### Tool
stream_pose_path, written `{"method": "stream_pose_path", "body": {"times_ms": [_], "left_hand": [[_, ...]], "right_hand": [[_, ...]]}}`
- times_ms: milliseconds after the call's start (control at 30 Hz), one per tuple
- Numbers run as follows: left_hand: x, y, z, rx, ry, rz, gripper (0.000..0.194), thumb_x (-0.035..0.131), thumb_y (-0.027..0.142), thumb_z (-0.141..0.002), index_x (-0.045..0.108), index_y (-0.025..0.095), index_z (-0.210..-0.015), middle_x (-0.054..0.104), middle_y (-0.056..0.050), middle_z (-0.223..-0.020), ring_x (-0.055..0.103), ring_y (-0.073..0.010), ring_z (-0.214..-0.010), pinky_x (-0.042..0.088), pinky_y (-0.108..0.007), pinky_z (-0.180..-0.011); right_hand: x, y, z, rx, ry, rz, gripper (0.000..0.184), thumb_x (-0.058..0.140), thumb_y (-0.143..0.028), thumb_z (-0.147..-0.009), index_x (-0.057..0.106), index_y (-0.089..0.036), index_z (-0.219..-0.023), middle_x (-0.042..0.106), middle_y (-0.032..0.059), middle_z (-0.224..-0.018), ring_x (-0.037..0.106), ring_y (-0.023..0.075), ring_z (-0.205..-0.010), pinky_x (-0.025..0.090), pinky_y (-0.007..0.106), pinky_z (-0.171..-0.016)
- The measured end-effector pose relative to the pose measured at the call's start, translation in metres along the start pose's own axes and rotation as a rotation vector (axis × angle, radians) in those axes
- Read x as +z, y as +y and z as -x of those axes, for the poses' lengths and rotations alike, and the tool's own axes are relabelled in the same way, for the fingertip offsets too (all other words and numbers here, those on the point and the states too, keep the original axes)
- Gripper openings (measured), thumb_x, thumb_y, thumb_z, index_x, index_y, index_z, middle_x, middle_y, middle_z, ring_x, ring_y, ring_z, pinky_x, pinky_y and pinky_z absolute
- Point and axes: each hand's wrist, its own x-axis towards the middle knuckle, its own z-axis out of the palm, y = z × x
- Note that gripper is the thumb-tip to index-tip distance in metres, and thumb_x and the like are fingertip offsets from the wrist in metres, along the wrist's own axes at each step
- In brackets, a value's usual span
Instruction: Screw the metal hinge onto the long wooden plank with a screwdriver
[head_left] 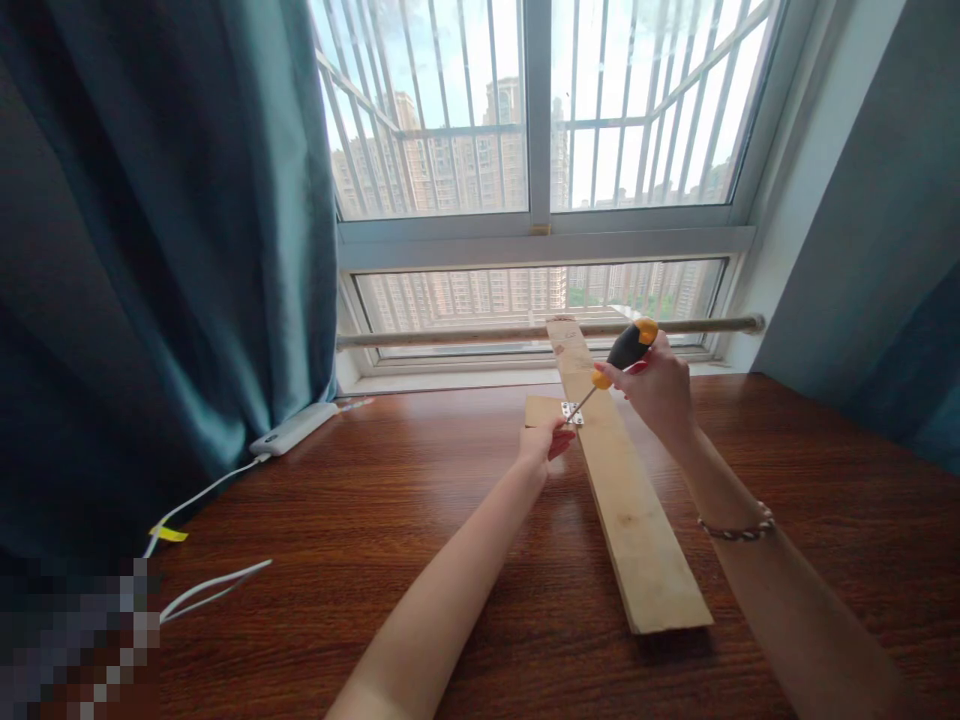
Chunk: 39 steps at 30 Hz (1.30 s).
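A long pale wooden plank [630, 510] lies on the dark wooden table [360, 520], running away from me toward the window. A smaller wooden piece [541, 409] lies against its left side near the far end, with a small metal hinge [571, 412] across the two. My right hand [658, 388] is closed round the black and orange handle of a screwdriver [622, 355], whose tip points down at the hinge. My left hand [546, 440] is curled beside the hinge, fingers pinched at the screwdriver tip. A bracelet sits on my right wrist.
A white power strip [294, 428] lies at the table's back left, with white cables [210, 590] trailing toward the front left. Teal curtains [150, 250] hang on the left. A rod [465, 333] runs along the window sill behind the plank.
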Motion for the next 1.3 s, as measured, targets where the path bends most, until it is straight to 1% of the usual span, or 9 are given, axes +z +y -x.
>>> {"method": "stream_pose_path", "body": {"times_ms": [100, 200, 367, 500, 633, 967, 1133, 1200, 1300], "left_hand": [[0.001, 0.000, 0.001, 0.019, 0.019, -0.007, 0.006, 0.064, 0.015, -0.071, 0.064, 0.010, -0.076, 0.066, -0.007, -0.058, 0.063, -0.0155, -0.052, 0.048, -0.025, -0.056], [0.001, 0.000, 0.002, 0.043, 0.038, -0.009, 0.010, 0.066, 0.014, -0.070, 0.065, 0.010, -0.079, 0.067, -0.007, -0.061, 0.064, -0.0158, -0.052, 0.048, -0.025, -0.055], [0.000, -0.001, 0.003, 0.062, 0.043, -0.009, 0.017, 0.067, 0.015, -0.069, 0.065, 0.010, -0.085, 0.069, -0.008, -0.065, 0.065, -0.0162, -0.054, 0.047, -0.024, -0.054], [0.000, -0.002, 0.003, 0.072, 0.037, 0.003, 0.017, 0.067, 0.014, -0.069, 0.064, 0.009, -0.085, 0.069, -0.009, -0.066, 0.065, -0.0163, -0.054, 0.047, -0.024, -0.053], [0.000, -0.002, 0.002, 0.061, 0.046, 0.021, 0.016, 0.067, 0.011, -0.069, 0.063, 0.009, -0.085, 0.068, -0.009, -0.067, 0.065, -0.0160, -0.053, 0.046, -0.023, -0.052], [0.000, -0.004, 0.000, 0.043, 0.058, 0.080, 0.021, 0.069, 0.009, -0.067, 0.063, 0.010, -0.087, 0.069, -0.008, -0.069, 0.065, -0.0159, -0.053, 0.047, -0.023, -0.051], [0.001, -0.005, 0.001, 0.029, 0.064, 0.107, 0.018, 0.069, 0.008, -0.067, 0.063, 0.011, -0.084, 0.068, -0.007, -0.068, 0.065, -0.0149, -0.053, 0.047, -0.022, -0.050], [0.002, -0.005, 0.001, 0.016, 0.077, 0.123, 0.015, 0.068, 0.007, -0.068, 0.062, 0.011, -0.080, 0.067, -0.006, -0.066, 0.064, -0.0142, -0.052, 0.047, -0.022, -0.050], [0.002, -0.006, 0.000, 0.003, 0.085, 0.133, 0.011, 0.068, 0.006, -0.068, 0.062, 0.011, -0.077, 0.066, -0.004, -0.062, 0.064, -0.0139, -0.051, 0.047, -0.021, -0.049]], "right_hand": [[0.002, 0.000, 0.002, 0.071, -0.044, -0.176, 0.054, 0.073, -0.055, -0.061, 0.038, -0.020, -0.083, 0.061, 0.0004, -0.063, 0.061, 0.0227, -0.050, 0.049, 0.031, -0.046], [0.003, 0.002, 0.002, 0.179, -0.177, -0.452, 0.061, 0.075, -0.054, -0.059, 0.037, -0.021, -0.092, 0.064, 0.0023, -0.073, 0.061, 0.0215, -0.047, 0.050, 0.029, -0.040], [-0.001, 0.004, -0.001, 0.238, -0.376, -0.691, 0.061, 0.079, -0.053, -0.053, 0.044, -0.019, -0.089, 0.064, 0.0053, -0.084, 0.064, 0.0224, -0.057, 0.058, 0.034, -0.052], [0.001, 0.002, 0.001, 0.153, -0.173, -0.385, 0.062, 0.076, -0.059, -0.056, 0.043, -0.018, -0.090, 0.063, 0.0046, -0.076, 0.061, 0.0206, -0.048, 0.051, 0.029, -0.039], [0.005, 0.006, 0.003, 0.093, 0.082, -0.110, 0.061, 0.071, -0.061, -0.063, 0.044, -0.016, -0.095, 0.059, 0.0025, -0.066, 0.060, 0.0230, -0.051, 0.046, 0.027, -0.040], [0.000, 0.015, -0.006, 0.207, 0.161, -0.239, 0.061, 0.071, -0.059, -0.065, 0.044, -0.016, -0.099, 0.060, 0.0030, -0.070, 0.058, 0.0209, -0.045, 0.045, 0.028, -0.036], [-0.017, 0.052, -0.030, 0.224, 0.328, -0.013, 0.052, 0.068, -0.054, -0.072, 0.050, -0.013, -0.099, 0.062, 0.0102, -0.080, 0.063, 0.0283, -0.070, 0.052, 0.037, -0.059], [-0.021, 0.075, -0.039, 0.286, 0.277, 0.107, 0.048, 0.066, -0.052, -0.074, 0.054, -0.011, -0.098, 0.062, 0.0136, -0.083, 0.062, 0.0311, -0.078, 0.051, 0.039, -0.066], [-0.017, 0.108, -0.042, 0.380, -0.067, 0.324, 0.043, 0.066, -0.051, -0.074, 0.061, -0.010, -0.088, 0.063, 0.0161, -0.081, 0.062, 0.0338, -0.082, 0.050, 0.040, -0.069]]}}
